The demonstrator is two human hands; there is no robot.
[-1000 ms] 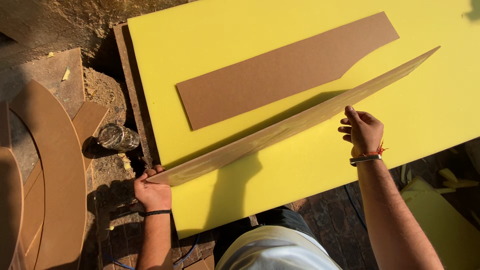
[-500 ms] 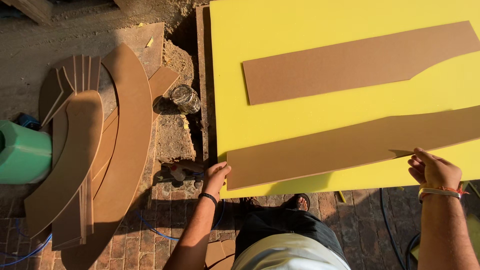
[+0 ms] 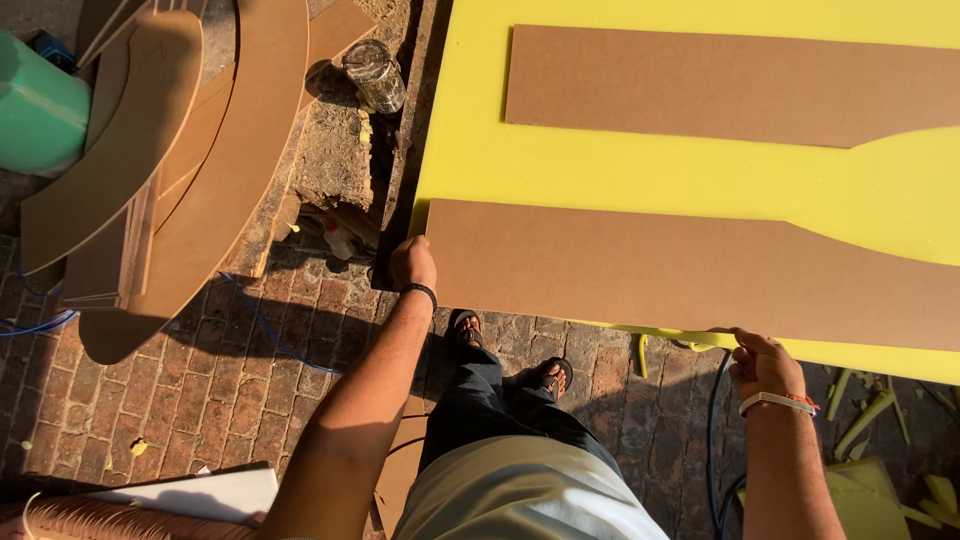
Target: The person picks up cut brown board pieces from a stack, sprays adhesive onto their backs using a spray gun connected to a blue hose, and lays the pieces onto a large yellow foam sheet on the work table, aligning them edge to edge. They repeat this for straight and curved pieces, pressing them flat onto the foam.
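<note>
— Hands first: what does each one have hold of?

— Both are on the near brown template point(image 3: 690, 275), the long cardboard-coloured strip lying flat along the near edge of the yellow foam sheet point(image 3: 640, 175). Left hand point(image 3: 413, 263) grips the strip's left end, fingers curled over that corner. Right hand point(image 3: 762, 362) pinches the strip's near edge from below, further right, thumb and fingers closed on it.

— Anything else on the foam?

— A second brown strip point(image 3: 730, 85), lying flat beyond the held one, apart from it, with bare yellow between.

— And off the foam?

— Left of the foam, a glass jar point(image 3: 374, 72) stands on the ground. Further left lies a stack of curved brown boards point(image 3: 170, 160), and beyond those, a green roll point(image 3: 38, 105). Below the foam's near edge, brick paving point(image 3: 200, 380) and a blue cable point(image 3: 270, 330).
</note>
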